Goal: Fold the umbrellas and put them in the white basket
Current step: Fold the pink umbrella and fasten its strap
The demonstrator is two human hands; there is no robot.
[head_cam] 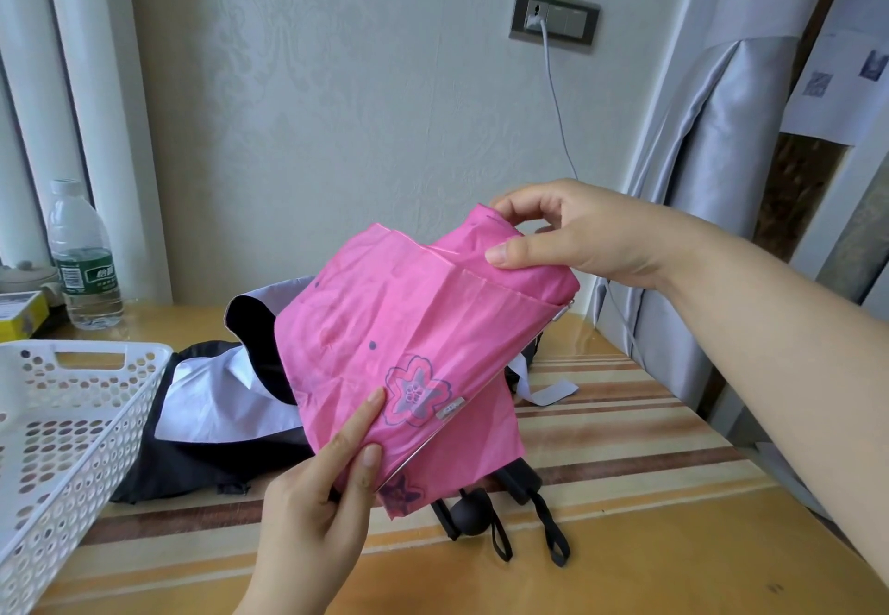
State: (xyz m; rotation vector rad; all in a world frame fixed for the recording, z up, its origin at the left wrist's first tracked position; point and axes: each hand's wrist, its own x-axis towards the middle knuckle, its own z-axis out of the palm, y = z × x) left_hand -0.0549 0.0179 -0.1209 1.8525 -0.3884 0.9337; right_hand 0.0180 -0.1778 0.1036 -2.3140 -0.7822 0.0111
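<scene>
A pale patterned wall with a plugged-in socket backs a glossy yellow wooden table with brown stripes [625,427]. Above the table's middle, the pink fabric folding umbrella with purple flower prints [409,340] is held in the air, collapsed but loose. The right hand [567,234], at about one o'clock, pinches its upper folds between thumb and fingers. The left hand [322,484], at six o'clock, clamps its lower edge by a metal rib. Beneath it lies a black-and-white fabric umbrella [216,402] with black strapped handles, unfolded. The white perforated plastic basket [72,422] sits at nine o'clock and shows no umbrella inside; a clear plastic water bottle with a green label [84,258] stands at ten o'clock. The panels are not yet pleated. In my judgement, slack cloth could bunch or snag on a rib tip, and the bundle could spring open if either pinch loosens.
</scene>
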